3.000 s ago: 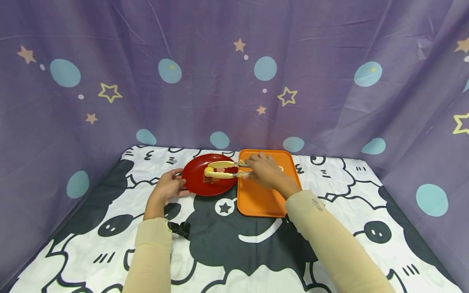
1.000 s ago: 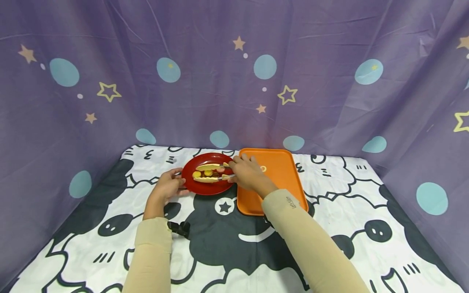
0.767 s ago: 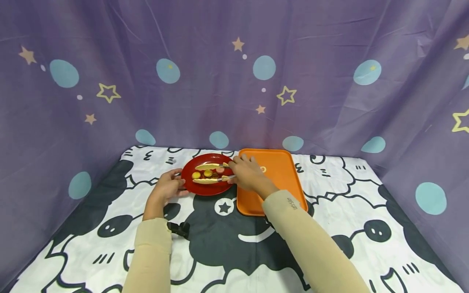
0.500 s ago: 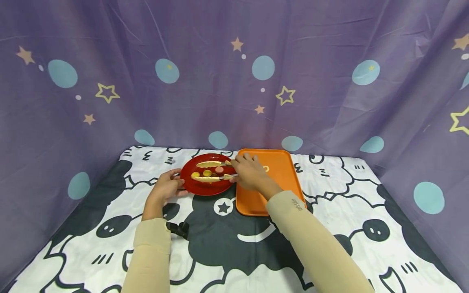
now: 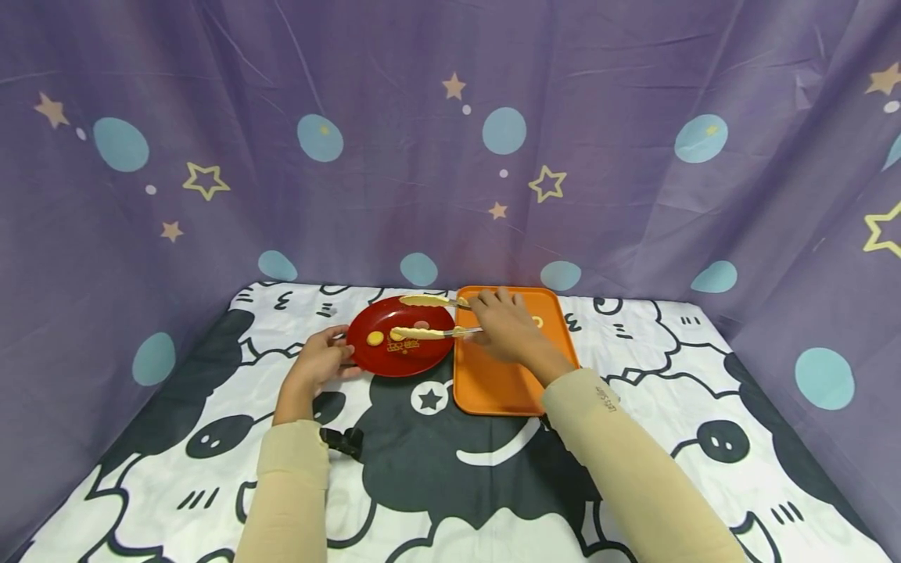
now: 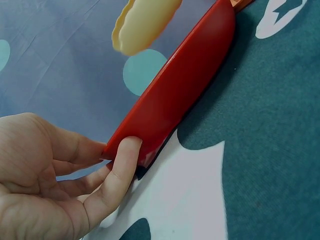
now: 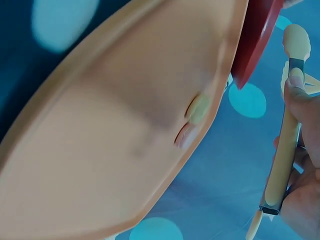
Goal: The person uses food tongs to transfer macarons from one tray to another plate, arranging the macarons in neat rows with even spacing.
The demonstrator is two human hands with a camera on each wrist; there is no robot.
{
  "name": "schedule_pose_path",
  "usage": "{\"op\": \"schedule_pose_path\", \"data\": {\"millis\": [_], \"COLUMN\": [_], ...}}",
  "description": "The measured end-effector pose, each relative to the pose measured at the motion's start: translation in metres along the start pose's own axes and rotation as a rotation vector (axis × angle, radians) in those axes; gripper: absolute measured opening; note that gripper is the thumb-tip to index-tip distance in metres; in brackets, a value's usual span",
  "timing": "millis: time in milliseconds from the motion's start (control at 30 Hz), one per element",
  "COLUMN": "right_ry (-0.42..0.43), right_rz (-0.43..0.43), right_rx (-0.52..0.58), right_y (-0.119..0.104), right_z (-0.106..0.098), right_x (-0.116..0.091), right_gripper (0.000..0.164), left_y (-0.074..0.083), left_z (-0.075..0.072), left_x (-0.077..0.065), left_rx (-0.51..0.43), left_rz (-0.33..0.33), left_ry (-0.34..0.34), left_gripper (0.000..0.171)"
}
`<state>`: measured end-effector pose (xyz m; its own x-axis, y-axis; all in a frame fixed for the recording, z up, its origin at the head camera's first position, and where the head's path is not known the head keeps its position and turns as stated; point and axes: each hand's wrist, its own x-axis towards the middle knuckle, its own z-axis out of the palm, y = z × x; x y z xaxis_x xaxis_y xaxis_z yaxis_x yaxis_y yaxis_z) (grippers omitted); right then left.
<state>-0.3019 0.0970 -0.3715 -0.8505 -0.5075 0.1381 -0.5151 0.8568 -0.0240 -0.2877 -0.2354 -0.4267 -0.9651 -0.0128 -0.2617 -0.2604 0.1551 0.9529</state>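
My left hand pinches the left rim of a red plate between thumb and fingers. A yellow round slice lies on the plate, with another yellow one and a pink round slice to its right. Cream-tipped tongs are in the grip of my right hand, their arms spread apart over the plate's right half. The near tip overlaps the second yellow slice. In the right wrist view a yellow-green slice and a pink slice lie side by side in the orange tray.
The tray stands right of the plate, their edges nearly meeting, below my right hand. A black clip-like piece sits at my left wrist. A purple curtain rises behind the sheep-patterned cloth.
Three seconds ago the tongs were closed in around a yellow piece over the plate. They then spread over the slices and have since drawn back right and up. The left hand keeps its place.
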Motion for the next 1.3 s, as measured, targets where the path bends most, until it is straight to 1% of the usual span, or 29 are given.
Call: {"op": "schedule_pose_path", "data": {"millis": [333,500,633,867,1300], "right_ry": [0.027,0.014,0.022,0.013,-0.006], "right_rz": [0.050,0.072,0.082,0.108,0.169], "right_rx": [0.057,0.059,0.053,0.036,0.035], "right_y": [0.026,0.042,0.054,0.072,0.100], "right_z": [-0.005,-0.005,-0.004,-0.005,-0.001], "right_x": [-0.021,-0.033,-0.040,-0.051,-0.068], "right_gripper": [0.062,0.063,0.060,0.063,0.062], "left_y": [-0.001,-0.001,-0.001,0.001,0.001], "left_z": [-0.001,0.000,0.001,-0.001,-0.001], "left_x": [0.000,0.002,0.002,-0.001,0.000], "left_rx": [0.005,0.008,0.007,0.019,0.026], "left_rz": [-0.002,-0.001,-0.004,0.002,0.002], "left_ry": [-0.002,-0.007,-0.007,0.000,-0.002], "left_gripper": [0.063,0.063,0.063,0.063,0.063]}}
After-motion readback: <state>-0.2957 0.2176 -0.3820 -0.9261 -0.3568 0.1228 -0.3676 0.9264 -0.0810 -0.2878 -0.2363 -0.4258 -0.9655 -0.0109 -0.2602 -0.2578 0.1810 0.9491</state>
